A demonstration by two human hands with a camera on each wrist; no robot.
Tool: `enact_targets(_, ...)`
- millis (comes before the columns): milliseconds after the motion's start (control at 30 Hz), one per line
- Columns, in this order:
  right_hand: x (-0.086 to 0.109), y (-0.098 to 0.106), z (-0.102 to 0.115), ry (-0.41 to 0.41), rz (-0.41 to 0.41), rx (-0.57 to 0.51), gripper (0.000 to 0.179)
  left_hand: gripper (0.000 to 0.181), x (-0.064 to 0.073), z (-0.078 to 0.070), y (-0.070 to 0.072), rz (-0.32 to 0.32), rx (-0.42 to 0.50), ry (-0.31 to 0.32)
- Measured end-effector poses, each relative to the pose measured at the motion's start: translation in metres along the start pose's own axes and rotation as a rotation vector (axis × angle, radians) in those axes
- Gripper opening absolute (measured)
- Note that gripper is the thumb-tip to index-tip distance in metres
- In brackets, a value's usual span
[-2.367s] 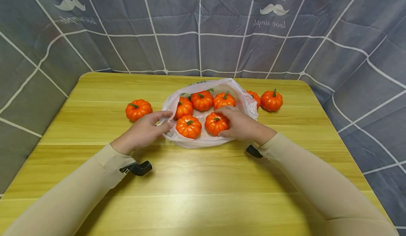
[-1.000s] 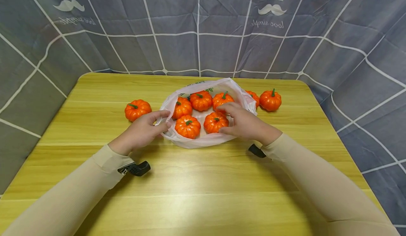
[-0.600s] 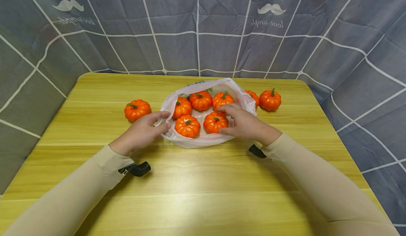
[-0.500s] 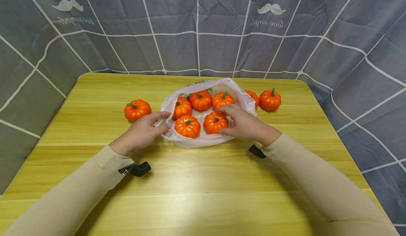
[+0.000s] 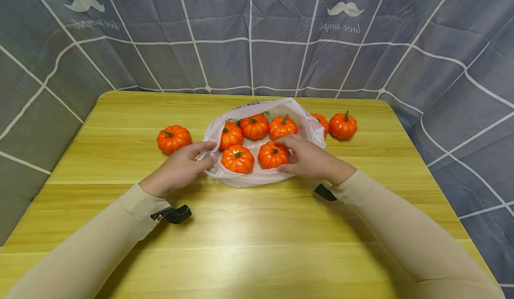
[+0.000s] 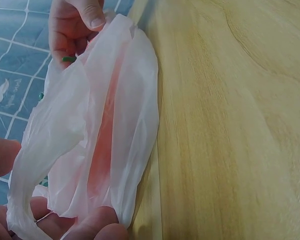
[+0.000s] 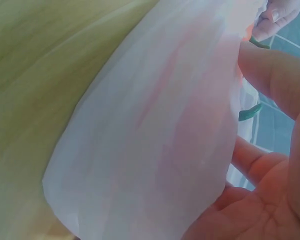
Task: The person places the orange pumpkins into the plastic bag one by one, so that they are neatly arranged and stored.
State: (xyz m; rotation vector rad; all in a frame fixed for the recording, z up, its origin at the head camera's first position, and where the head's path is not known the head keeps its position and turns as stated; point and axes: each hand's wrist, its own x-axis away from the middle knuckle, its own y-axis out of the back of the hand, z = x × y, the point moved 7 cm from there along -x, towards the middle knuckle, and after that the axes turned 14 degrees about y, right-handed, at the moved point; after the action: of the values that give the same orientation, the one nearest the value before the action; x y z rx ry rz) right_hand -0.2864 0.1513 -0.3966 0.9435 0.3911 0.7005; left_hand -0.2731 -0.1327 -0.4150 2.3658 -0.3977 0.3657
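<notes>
A thin whitish plastic bag (image 5: 250,180) lies with its mouth spread, several small orange pumpkins with green stems inside. On the bag's left rim, my left hand (image 5: 178,165) holds the plastic between thumb and fingers; the left wrist view shows the bag's handle loop (image 6: 27,185) between them. My right hand (image 5: 311,158) reaches over the right rim and grips the front right pumpkin (image 5: 273,157), fingers on its far side and thumb on its near side. From the right wrist, the bag wall (image 7: 155,150) hides most of that pumpkin.
Outside the bag, one pumpkin (image 5: 174,139) sits on the table left of it, close to my left hand. Two more are at the right: a pumpkin (image 5: 342,126) in full view and another pumpkin (image 5: 320,121) partly hidden by the bag. A grey grid-patterned curtain (image 5: 225,62) surrounds the table (image 5: 225,245).
My right hand loosened from the front right pumpkin about a second ago, and its fingers have now come back down around it. The left hand and the bag stay almost where they were.
</notes>
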Motion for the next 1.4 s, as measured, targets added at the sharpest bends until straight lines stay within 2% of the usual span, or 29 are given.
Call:
enact_targets(567,0.0,-0.003,-0.004,-0.003,-0.012,0.002,0.07,0.058,-0.003,0.003,-0.002,-0.007,-0.011,0.011)
enact_targets(1167,-0.001,-0.005,-0.009,0.004,-0.029,-0.021,0.073,0.06,-0.007,0.008,-0.007,0.013,0.029,0.046)
enact_targets(1400,-0.002,-0.006,-0.011,-0.004,-0.015,-0.021,0.074,0.06,-0.007,0.007,-0.007,0.009,0.023,0.035)
